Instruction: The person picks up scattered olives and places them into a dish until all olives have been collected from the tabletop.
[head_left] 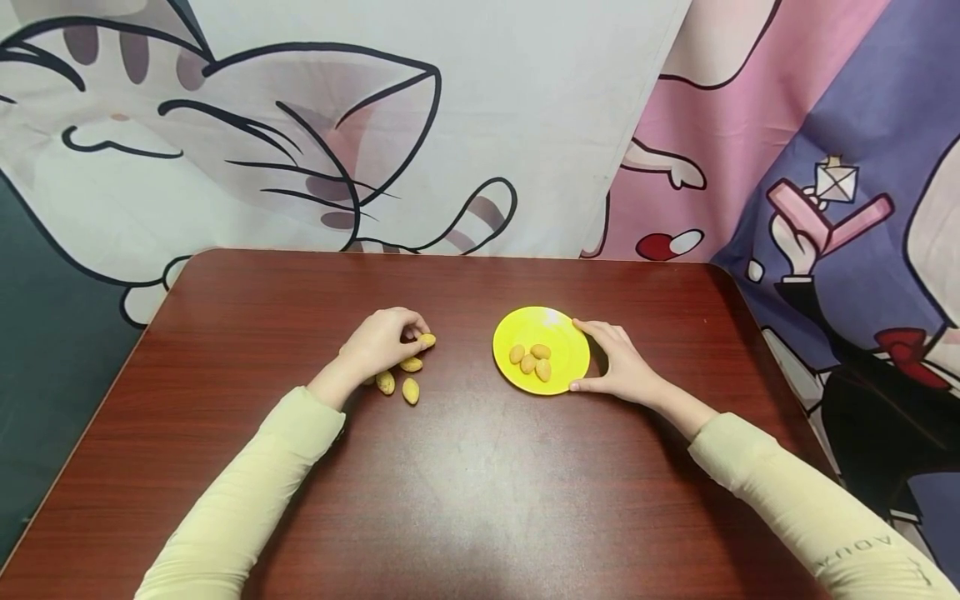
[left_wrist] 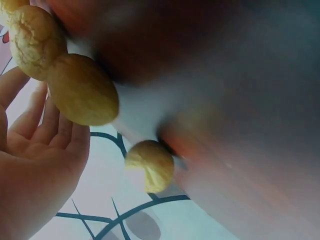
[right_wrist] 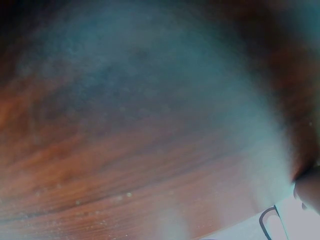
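Seemingly partway: four yellow oval pieces (head_left: 543, 370) on yellow plate (head_left: 525, 325); right hand (head_left: 621, 367) fingers spread at rim. Left hand (head_left: 381, 343) pinching another piece (head_left: 427, 340); at least three loose pieces (head_left: 410, 391) left beside fingers.

Before you: reddish-brown table (head_left: 637, 508), pale glare (head_left: 480, 483) on top. Behind: white cat-print cloth (head_left: 555, 125); rightward, pink cloth (head_left: 735, 142), blue cloth (head_left: 847, 117).

Bright light, seemingly from above, fills the head view, leaving a broad pale glare on the reddish-brown wood-grain table (head_left: 465, 500) and a small white highlight on the round, glossy yellow plate (head_left: 534, 329). Soft shadows lie beside the pale yellow fabric sleeves (head_left: 243, 483). The left wrist view is hazy and smeared towards the right; the right wrist view is dim, blurred and veiled in bluish haze.
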